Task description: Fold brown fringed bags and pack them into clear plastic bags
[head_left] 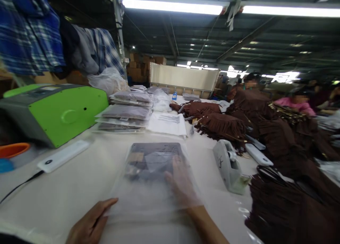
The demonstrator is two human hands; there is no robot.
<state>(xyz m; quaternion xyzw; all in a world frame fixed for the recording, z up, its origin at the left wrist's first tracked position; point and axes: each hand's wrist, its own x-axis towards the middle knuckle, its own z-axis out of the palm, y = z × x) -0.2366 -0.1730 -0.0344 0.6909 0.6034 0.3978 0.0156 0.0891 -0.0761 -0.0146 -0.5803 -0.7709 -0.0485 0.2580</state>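
Observation:
A translucent plastic bag [146, 198] lies on the table in front of me, with a grey printed sheet or board [151, 159] showing through its far part. My right hand [182, 182] reaches inside the bag, seen blurred through the film, with its fingers spread over the right side of the grey piece. At the bag's near left edge is my left hand [91, 219], its thumb and forefinger pinching the film.
A green and grey machine [71, 112] and white device [63, 157] stand left. Packed bags [124, 112] are stacked ahead. Right are a tape dispenser [230, 166] and fringed brown garments [289, 201]. A person in pink [296, 104] is at the back right.

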